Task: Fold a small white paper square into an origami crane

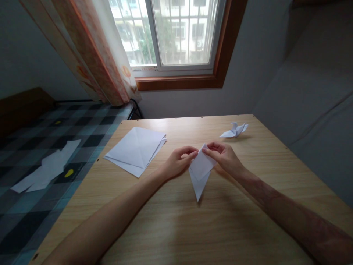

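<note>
Near the middle of the wooden table (248,206) lies a folded white paper (200,171), its long axis running toward the person, narrow tip pointing at them. Left hand (178,162) and right hand (224,156) pinch its wide top corners, forearms converging. Beside: flat sheets (136,149), folded crane (234,131).

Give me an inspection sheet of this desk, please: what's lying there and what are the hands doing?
Surface: pale wooden table.
Job's things: white kite-shaped folded paper, point towards the person.
Clutter: stack of creased white paper sheets at left; small white folded paper bird at far right.
Hands: left hand and right hand each pinch the folded paper's top edge.
Cables: nothing seen.
Surroundings: barred window, orange-patterned curtain, checked bedcover with white paper scraps.
</note>
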Motion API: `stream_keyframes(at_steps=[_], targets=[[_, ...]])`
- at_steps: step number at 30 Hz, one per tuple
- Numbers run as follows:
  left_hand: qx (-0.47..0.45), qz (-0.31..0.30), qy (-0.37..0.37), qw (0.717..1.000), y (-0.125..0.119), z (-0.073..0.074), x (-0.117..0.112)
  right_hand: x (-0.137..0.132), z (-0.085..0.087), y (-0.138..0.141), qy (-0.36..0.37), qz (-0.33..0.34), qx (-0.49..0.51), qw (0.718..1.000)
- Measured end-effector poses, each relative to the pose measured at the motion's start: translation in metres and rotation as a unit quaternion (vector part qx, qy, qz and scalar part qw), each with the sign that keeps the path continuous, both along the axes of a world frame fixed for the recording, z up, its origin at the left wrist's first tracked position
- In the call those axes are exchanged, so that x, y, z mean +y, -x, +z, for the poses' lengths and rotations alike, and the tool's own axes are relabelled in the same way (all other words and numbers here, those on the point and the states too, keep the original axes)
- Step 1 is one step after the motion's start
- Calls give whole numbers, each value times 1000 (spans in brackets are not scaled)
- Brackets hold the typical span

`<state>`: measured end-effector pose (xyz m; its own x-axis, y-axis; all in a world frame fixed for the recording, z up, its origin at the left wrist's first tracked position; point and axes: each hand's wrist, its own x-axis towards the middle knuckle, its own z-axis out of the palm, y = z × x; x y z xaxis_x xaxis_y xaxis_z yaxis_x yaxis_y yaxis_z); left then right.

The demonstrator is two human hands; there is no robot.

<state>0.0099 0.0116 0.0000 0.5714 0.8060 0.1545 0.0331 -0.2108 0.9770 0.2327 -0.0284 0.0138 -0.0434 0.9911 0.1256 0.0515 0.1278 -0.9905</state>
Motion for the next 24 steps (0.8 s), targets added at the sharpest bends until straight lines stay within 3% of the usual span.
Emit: stream_keyframes(at_steps=[8, 15, 24], targets=[[-44, -13, 47, 998, -7, -2, -3, 0, 3, -3, -102, 9, -101, 990], [-32, 28, 17, 999, -5, 2, -4, 0, 4, -3, -107, 2, -121, 987], [-21, 29, 22, 999, -5, -2, -6, -1, 4, -1, -103, -5, -120, 987]])
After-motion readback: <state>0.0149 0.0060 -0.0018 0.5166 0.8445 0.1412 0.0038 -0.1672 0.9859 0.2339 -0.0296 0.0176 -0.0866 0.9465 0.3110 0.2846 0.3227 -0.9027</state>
